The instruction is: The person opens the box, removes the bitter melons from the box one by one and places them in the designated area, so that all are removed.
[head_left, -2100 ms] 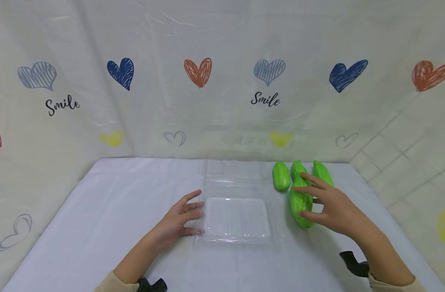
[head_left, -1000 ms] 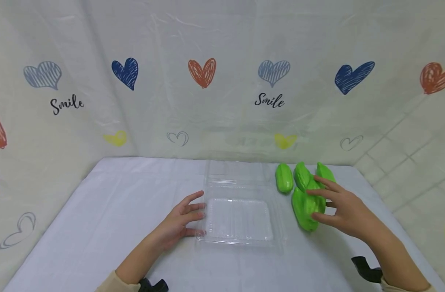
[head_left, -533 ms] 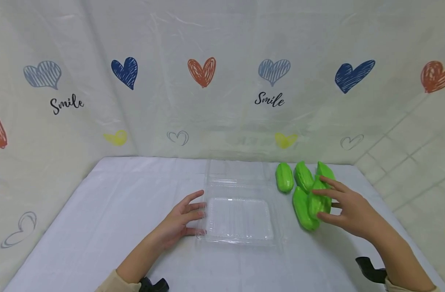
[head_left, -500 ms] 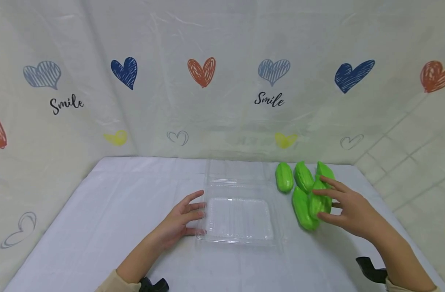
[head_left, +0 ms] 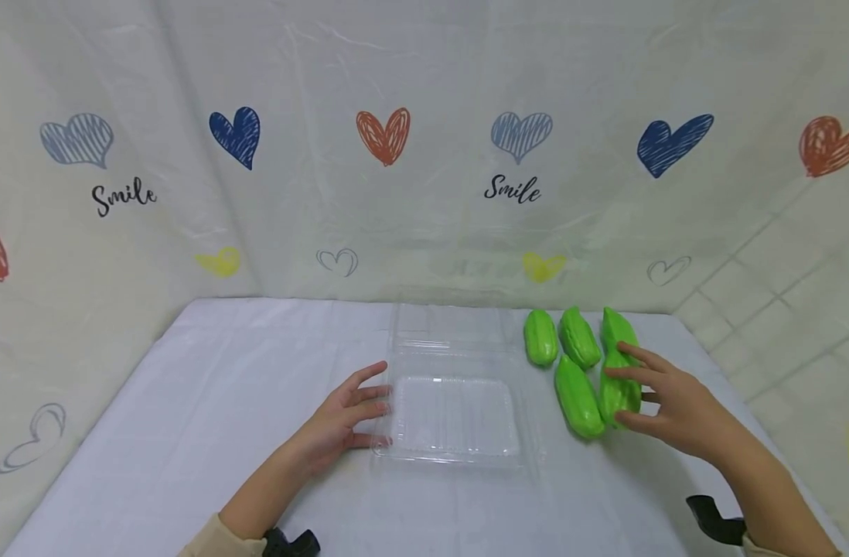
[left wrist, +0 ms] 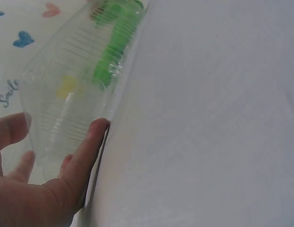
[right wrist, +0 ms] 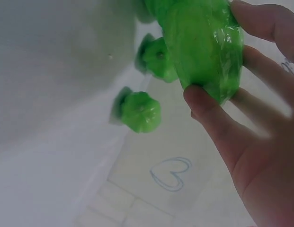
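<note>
In the head view my right hand (head_left: 675, 402) pinches a ridged green gourd (head_left: 618, 398) with a shiny skin, thumb on its near end and fingers along the far part. The right wrist view shows this gourd (right wrist: 203, 47) between thumb and fingertips. A second gourd (head_left: 615, 323) lies just beyond it, partly overlapped. Beside it on the left lies another gourd (head_left: 577, 402) on the white cloth. My left hand (head_left: 337, 425) is spread along the left edge of a clear plastic clamshell box (head_left: 459, 418), fingertips touching its side. The box stands with its lid folded back.
Two more green gourds (head_left: 540, 338) (head_left: 580, 338) lie in the back row, right of the box. A white cloth covers the table (head_left: 223, 402). Behind it hangs a pale curtain (head_left: 424, 216) printed with hearts.
My right hand has carried its gourd to the right, from over the front-left gourd to the right of it, uncovering that one and the middle back one. The left hand and the box stay put.
</note>
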`<state>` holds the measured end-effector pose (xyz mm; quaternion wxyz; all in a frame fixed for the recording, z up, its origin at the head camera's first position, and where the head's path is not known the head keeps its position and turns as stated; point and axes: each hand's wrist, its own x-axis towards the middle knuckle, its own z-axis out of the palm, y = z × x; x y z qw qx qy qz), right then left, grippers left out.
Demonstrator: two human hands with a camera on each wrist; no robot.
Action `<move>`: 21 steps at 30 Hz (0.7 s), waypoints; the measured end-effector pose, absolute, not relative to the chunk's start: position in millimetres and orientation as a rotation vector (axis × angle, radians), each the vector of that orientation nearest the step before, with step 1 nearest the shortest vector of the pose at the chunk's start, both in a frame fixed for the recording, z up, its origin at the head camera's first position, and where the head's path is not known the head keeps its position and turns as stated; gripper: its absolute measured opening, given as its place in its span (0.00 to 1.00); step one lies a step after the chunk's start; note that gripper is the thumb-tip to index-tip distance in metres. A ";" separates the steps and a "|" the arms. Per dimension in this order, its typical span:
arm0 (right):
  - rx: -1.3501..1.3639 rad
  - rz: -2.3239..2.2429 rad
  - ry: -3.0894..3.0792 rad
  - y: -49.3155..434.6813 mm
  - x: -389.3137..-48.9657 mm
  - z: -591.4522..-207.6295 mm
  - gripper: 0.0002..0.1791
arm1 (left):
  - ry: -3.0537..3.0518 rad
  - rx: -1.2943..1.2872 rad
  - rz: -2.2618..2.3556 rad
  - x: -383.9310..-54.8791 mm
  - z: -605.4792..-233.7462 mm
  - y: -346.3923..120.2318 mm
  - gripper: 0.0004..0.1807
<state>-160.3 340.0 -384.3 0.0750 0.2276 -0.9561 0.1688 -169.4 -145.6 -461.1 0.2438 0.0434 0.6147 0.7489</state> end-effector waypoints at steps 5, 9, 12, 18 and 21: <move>0.695 0.489 -2.860 343.1 -160.6 -386.5 0.33 | 1.687 0.116 2.047 -169.8 -460.1 -146.1 0.38; 0.708 0.496 -2.873 345.8 -161.3 -387.2 0.34 | 1.689 0.107 2.046 -170.0 -460.3 -146.4 0.38; 0.703 0.506 -2.892 347.6 -162.0 -388.0 0.34 | 1.688 0.108 2.045 -170.0 -460.6 -146.5 0.38; 0.708 0.528 -2.915 350.5 -164.7 -395.8 0.33 | 1.688 0.113 2.039 -169.8 -461.3 -146.2 0.38; 0.725 0.534 -2.914 351.6 -166.6 -401.2 0.32 | 1.694 0.107 2.035 -169.7 -461.9 -146.0 0.38</move>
